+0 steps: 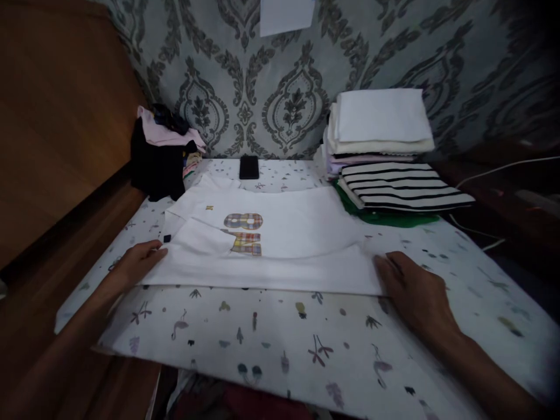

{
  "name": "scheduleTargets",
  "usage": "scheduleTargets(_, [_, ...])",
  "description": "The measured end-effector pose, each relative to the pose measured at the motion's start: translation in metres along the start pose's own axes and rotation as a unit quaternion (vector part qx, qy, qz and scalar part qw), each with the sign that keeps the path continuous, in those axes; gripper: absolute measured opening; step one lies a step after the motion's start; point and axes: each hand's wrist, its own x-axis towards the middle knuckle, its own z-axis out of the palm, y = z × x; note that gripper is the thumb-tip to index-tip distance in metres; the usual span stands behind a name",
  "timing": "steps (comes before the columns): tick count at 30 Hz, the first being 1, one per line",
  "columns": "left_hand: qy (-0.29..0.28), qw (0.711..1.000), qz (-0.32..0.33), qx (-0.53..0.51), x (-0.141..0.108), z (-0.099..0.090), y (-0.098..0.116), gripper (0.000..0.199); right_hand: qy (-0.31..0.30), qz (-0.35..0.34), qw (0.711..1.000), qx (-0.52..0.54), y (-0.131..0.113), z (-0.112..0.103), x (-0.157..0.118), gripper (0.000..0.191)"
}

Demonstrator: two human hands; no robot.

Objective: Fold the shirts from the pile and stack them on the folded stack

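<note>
One shirt (pixel 301 219) lay on one table (pixel 271 326), between two hands. The left hand (pixel 142 259) had its fingers and thumb closed on the shirt's near left edge; the right hand (pixel 413 289), blurred, pinched its near right corner.

Beyond the shirt was one phone (pixel 249 168), dark and flat on the printed cover. Past the shirt's far left corner stood one pile (pixel 157 163), with one black cloth, one pink cloth (pixel 168 135) and dark objects on top, too dim to count. Past its far right corner stood one stack (pixel 380 119), a white cloth uppermost, the layers too close to count. Nearer the shirt, to its right, one striped cloth (pixel 406 185) rested over one green cloth (pixel 387 219). High behind the shirt, one paper (pixel 286 16) hung against the patterned wall (pixel 293 99).

The shirt was white and lay sideways, its neck end to the left. Its near side was folded inward in a long strip, covering part of the plaid print; an 8 showed whole. One small yellow letter and one dark tag sat towards the neck end, and light wrinkles crossed the fold.
</note>
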Motion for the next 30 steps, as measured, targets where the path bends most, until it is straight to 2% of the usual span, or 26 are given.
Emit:
scheduleTargets(4, [0.002, 0.999, 0.015, 0.052, 0.000, 0.000, -0.004, 0.048, -0.016, 0.004, 1.000, -0.004, -0.006, -0.006, 0.001, 0.040])
scheduleTargets(8, [0.018, 0.995, 0.024, 0.092, 0.020, -0.004, 0.005, 0.046, -0.049, -0.005, 0.999, -0.014, -0.010, -0.009, 0.012, 0.044])
scheduleTargets(13, [0.026, 0.994, 0.012, 0.102, 0.059, 0.005, 0.028, 0.040, -0.026, -0.016, 0.999, -0.038, -0.009, 0.002, 0.029, 0.032])
scheduleTargets(16, [0.026, 0.997, 0.011, 0.068, 0.067, 0.012, 0.036, 0.035, -0.009, -0.025, 0.999, -0.028, -0.005, 0.009, 0.032, 0.028])
scheduleTargets(18, [0.054, 0.997, 0.046, 0.029, 0.064, 0.014, 0.039, 0.032, 0.015, -0.036, 0.999, -0.003, -0.002, 0.011, 0.032, 0.029])
scheduleTargets(21, [0.156, 0.983, 0.091, -0.026, 0.055, 0.016, 0.041, 0.028, 0.064, -0.044, 0.997, 0.024, 0.000, 0.011, 0.032, 0.030])
scheduleTargets(23, [0.192, 0.975, 0.115, -0.020, 0.051, 0.018, 0.040, 0.026, 0.070, -0.036, 0.997, 0.009, 0.000, 0.012, 0.033, 0.030])
scheduleTargets(27, [0.132, 0.973, 0.163, 0.101, 0.055, 0.027, 0.033, 0.024, 0.042, -0.013, 0.996, -0.076, 0.000, 0.018, 0.037, 0.031])
scheduleTargets(30, [0.095, 0.973, 0.144, 0.152, 0.062, 0.027, 0.029, 0.031, 0.040, -0.011, 0.992, -0.116, 0.002, 0.021, 0.037, 0.033])
